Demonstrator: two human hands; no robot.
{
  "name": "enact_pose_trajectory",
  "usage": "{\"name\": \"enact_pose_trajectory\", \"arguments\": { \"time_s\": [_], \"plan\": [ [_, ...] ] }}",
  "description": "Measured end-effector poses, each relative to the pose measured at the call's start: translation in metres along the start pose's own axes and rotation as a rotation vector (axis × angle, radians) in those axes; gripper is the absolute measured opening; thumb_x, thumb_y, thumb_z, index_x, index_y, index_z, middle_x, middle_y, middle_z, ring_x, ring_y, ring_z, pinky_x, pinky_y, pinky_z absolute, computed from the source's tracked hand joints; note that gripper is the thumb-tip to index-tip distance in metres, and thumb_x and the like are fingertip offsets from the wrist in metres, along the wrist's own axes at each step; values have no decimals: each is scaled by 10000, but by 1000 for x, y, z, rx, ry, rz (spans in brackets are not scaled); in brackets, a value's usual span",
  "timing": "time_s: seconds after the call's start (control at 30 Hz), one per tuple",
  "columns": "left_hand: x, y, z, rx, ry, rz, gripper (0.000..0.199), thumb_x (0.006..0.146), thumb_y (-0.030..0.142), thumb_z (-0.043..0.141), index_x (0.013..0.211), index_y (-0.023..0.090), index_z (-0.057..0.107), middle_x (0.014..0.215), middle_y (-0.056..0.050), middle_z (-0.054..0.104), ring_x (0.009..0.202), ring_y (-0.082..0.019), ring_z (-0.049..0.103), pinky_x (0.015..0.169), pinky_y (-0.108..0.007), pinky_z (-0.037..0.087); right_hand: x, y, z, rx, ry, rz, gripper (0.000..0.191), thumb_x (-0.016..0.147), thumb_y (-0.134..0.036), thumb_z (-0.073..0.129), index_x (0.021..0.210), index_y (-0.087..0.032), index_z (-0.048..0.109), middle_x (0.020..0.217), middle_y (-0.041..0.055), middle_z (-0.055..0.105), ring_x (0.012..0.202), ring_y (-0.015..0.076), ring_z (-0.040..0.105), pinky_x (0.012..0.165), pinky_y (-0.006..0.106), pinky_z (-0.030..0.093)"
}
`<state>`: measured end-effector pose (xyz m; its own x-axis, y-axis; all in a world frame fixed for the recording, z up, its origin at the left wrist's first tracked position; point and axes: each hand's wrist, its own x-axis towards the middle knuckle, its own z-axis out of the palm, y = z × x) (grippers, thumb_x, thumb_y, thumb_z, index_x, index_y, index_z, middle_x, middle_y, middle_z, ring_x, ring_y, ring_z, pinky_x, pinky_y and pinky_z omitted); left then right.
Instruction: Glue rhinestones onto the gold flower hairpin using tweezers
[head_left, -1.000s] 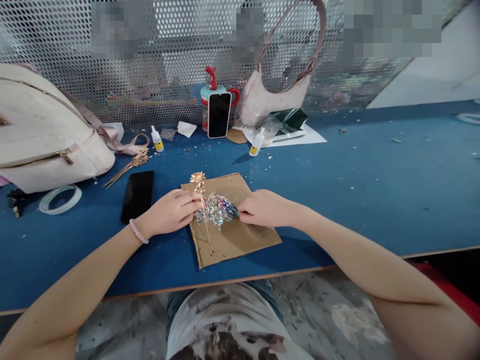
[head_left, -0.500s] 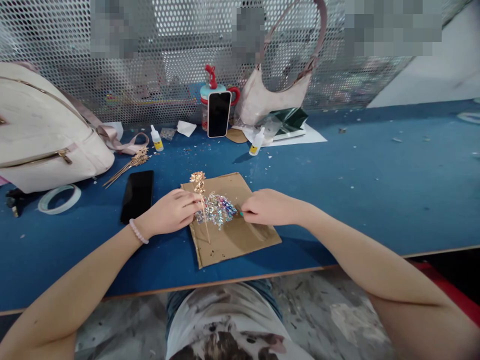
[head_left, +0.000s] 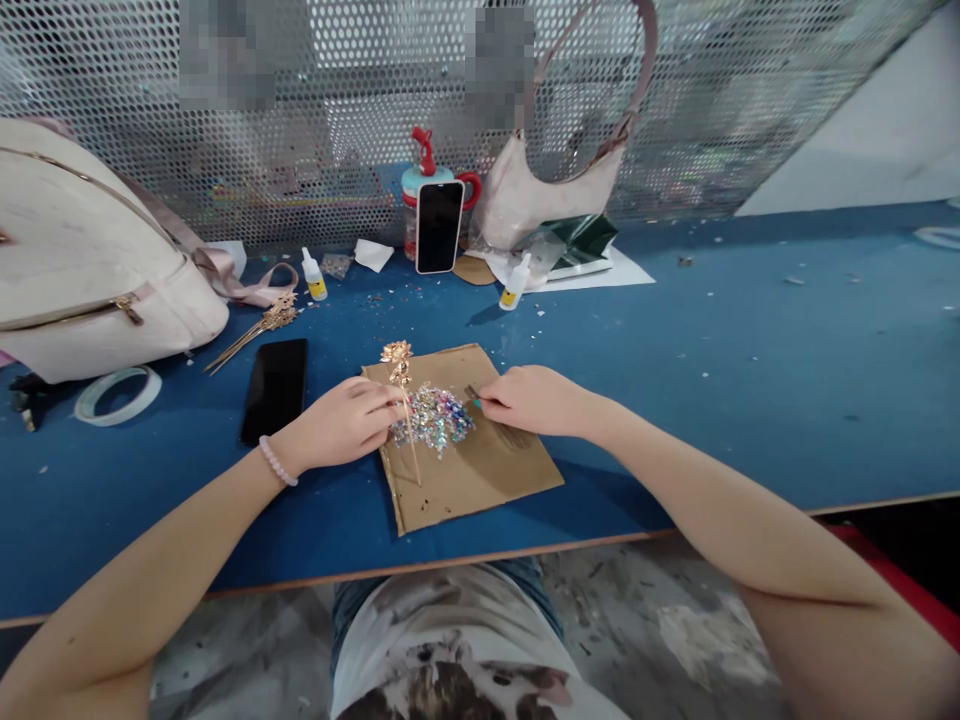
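My left hand [head_left: 351, 420], with a pink bead bracelet on the wrist, pinches a gold hairpin [head_left: 400, 370]. The pin's flower end points away from me, and its thin stick slants down over the cardboard [head_left: 487, 480]. Under and beside these fingers lies a cluster of small sparkling gems [head_left: 439, 420], silver with blue and pink. My right hand [head_left: 536, 400] is closed at the right edge of the cluster. From its fingertips pokes a thin tweezer-like tool [head_left: 472, 393], the rest of it covered by the hand.
Left of the cardboard are a black phone [head_left: 276, 392], more gold hairpins [head_left: 259, 330], a tape roll [head_left: 118, 395] and a white backpack [head_left: 90, 250]. Behind stand two glue bottles [head_left: 314, 275], a propped phone [head_left: 439, 228], a cup [head_left: 420, 180] and a handbag [head_left: 555, 190] before a perforated metal screen.
My right hand has shifted slightly up and away from me, and the tool's tip now shows beyond its fingers. The left hand keeps its hold on the hairpin.
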<state>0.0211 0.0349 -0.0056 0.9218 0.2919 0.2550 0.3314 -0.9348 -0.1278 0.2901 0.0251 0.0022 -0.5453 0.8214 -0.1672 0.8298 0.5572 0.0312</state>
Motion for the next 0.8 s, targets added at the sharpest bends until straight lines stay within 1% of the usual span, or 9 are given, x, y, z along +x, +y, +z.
{"name": "enact_pose_trajectory", "arguments": {
  "time_s": [0.07, 0.2, 0.43, 0.7, 0.8],
  "plan": [
    [0, 0, 1, 1, -5, 0, 236, 882, 116, 418, 1071, 140, 557, 1133, -99, 630, 1053, -197, 579, 890, -359, 439, -1, -7, -2, -3, -8, -14, 258, 847, -201, 397, 722, -155, 618, 695, 61, 671, 619, 159, 596, 498, 260, 193],
    [0, 0, 1, -7, -15, -15, 241, 886, 117, 412, 1079, 149, 552, 1149, -98, 622, 1082, -194, 566, 906, -353, 429, -3, -15, -5, 5, -14, -40, 272, 868, -217, 396, 711, -161, 611, 716, 57, 685, 626, 158, 611, 492, 259, 183],
    [0, 0, 1, -9, -6, -2, 237, 884, 116, 409, 1065, 137, 559, 1145, -111, 625, 1072, -200, 574, 894, -361, 440, -2, -4, -3, -61, 25, 14, 268, 885, -211, 374, 781, -151, 613, 711, 69, 683, 636, 170, 620, 494, 260, 176],
    [0, 1, 1, -24, -13, -15, 245, 877, 109, 421, 1081, 146, 553, 1155, -110, 618, 1084, -194, 566, 905, -358, 438, 1, -13, 1, -10, 16, -48, 284, 887, -236, 376, 727, -163, 599, 737, 55, 684, 630, 161, 613, 488, 261, 186],
    [0, 1, 1, -28, -10, -16, 244, 879, 112, 420, 1078, 151, 556, 1150, -107, 621, 1087, -195, 566, 908, -359, 437, 3, -11, 2, -6, 53, -11, 285, 889, -238, 365, 748, -168, 602, 731, 54, 680, 620, 161, 608, 493, 262, 189]
  ]
}}
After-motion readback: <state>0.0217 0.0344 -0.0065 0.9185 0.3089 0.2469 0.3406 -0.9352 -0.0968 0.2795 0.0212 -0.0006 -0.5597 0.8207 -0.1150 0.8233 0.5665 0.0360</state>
